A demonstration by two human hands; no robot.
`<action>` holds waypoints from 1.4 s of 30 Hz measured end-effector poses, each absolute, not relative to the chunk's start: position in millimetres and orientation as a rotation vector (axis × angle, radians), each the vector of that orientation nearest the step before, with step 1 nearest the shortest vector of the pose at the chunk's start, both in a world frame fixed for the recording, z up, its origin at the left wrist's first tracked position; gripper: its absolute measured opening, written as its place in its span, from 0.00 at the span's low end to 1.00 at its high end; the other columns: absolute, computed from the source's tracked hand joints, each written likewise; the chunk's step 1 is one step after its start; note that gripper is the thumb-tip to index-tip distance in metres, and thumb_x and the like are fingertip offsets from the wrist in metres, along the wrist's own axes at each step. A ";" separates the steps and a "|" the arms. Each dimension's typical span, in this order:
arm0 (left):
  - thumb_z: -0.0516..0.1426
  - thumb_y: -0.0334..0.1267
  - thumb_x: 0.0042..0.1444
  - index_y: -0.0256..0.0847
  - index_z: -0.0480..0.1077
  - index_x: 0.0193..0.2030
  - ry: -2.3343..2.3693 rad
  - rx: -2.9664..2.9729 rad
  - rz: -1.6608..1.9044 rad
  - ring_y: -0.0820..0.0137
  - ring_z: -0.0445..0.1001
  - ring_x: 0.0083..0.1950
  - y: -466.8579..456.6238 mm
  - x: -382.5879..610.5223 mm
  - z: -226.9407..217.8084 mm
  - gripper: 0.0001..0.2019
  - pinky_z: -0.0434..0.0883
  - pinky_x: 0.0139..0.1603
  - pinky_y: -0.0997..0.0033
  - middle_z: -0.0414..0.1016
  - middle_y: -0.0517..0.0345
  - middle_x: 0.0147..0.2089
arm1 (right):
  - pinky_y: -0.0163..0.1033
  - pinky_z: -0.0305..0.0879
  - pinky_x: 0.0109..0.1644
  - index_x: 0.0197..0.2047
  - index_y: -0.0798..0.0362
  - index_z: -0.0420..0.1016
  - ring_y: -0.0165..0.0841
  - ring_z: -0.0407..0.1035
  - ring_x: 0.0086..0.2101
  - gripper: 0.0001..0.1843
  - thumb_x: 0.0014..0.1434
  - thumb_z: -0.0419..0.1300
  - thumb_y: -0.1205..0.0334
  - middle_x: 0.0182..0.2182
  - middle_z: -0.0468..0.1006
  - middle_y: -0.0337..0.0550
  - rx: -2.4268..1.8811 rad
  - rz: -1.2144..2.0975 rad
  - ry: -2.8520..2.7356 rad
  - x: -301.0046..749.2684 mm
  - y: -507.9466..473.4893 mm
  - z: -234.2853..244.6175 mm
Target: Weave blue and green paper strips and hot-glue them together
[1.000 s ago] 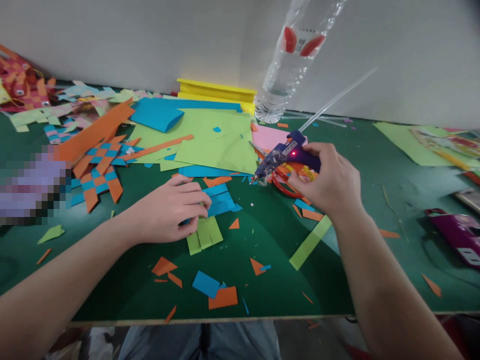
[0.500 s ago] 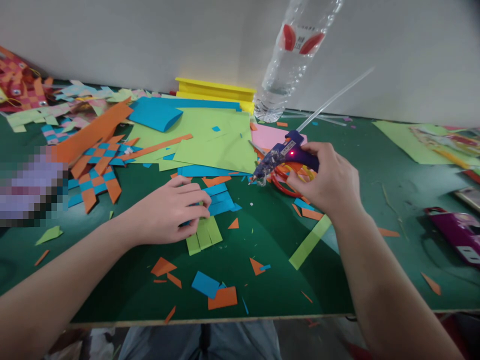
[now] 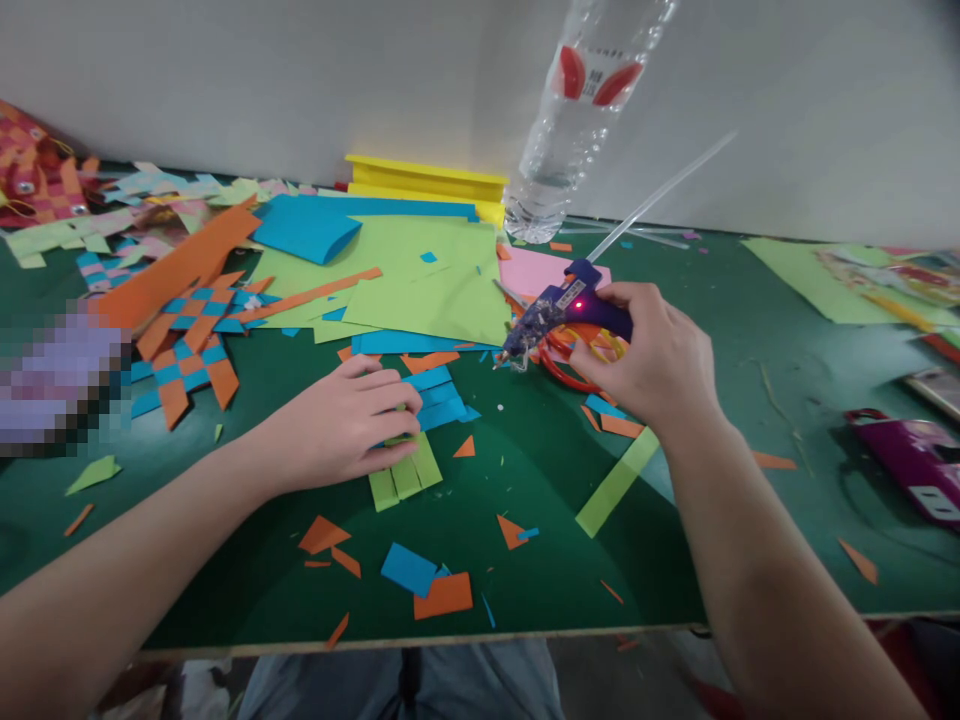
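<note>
My right hand (image 3: 664,350) grips the handle of a dark purple hot glue gun (image 3: 559,305), its red light lit. A clear glue stick (image 3: 660,195) juts from the gun's back, and the nozzle points down to the left. My left hand (image 3: 360,415) lies over a small piece of blue and green paper strips, its fingers slightly bent and apart. Blue strips (image 3: 440,397) show past the fingertips and green strips (image 3: 405,480) below them; the middle of the piece is hidden. Orange-red scissors handles (image 3: 559,375) lie beneath the gun, partly covered by it.
Behind are green paper sheets (image 3: 435,290), a folded yellow sheet (image 3: 427,182) and a water bottle (image 3: 574,120). Woven orange-and-blue paper pieces (image 3: 187,370) lie left. A purple object (image 3: 907,460) sits right. Small paper scraps dot the green table (image 3: 570,600) near its front edge.
The whole view has shifted very slightly. Both hands keep nearly the same place, with the glue gun still in my right hand; the left fingers have settled a little.
</note>
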State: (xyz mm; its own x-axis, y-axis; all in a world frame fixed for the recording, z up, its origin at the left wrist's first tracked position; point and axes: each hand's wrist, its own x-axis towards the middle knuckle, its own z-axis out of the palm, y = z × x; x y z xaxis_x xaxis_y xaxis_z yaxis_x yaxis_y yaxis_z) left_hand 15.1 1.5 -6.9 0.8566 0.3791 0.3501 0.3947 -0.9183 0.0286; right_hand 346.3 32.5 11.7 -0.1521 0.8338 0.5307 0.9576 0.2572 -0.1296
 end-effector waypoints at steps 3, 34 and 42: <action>0.51 0.37 0.72 0.40 0.75 0.37 -0.631 -2.969 -0.553 0.67 0.74 0.43 1.2 15.9 -7.6 0.14 0.60 0.53 0.62 0.79 0.56 0.42 | 0.55 0.73 0.46 0.51 0.44 0.67 0.49 0.77 0.43 0.24 0.51 0.65 0.53 0.43 0.81 0.47 -1.645 -0.327 -2.031 345.9 31.9 11.6; 0.49 0.42 0.73 0.38 0.69 0.54 -0.749 -3.043 -0.478 0.59 0.69 0.57 -1.8 20.0 -14.9 0.13 0.59 0.56 0.60 0.79 0.54 0.54 | 0.57 0.72 0.49 0.52 0.48 0.68 0.52 0.77 0.47 0.27 0.47 0.65 0.57 0.47 0.81 0.51 -1.689 -0.227 -2.001 345.3 31.6 14.8; 0.48 0.43 0.74 0.39 0.69 0.55 -0.753 -3.041 -0.449 0.59 0.70 0.58 -1.3 20.3 -17.1 0.14 0.59 0.58 0.60 0.79 0.54 0.55 | 0.57 0.72 0.50 0.52 0.47 0.67 0.51 0.77 0.47 0.27 0.48 0.64 0.57 0.47 0.81 0.50 -1.704 -0.236 -2.003 344.3 31.1 14.6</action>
State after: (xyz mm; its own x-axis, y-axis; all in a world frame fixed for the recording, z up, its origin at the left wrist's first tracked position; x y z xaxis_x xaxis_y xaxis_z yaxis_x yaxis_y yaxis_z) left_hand 20.3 -1.3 -17.1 0.8465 0.4605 0.2671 0.4538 -0.8865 0.0904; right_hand 344.3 31.1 14.6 -0.0951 0.8759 0.4730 0.9619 0.2033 -0.1830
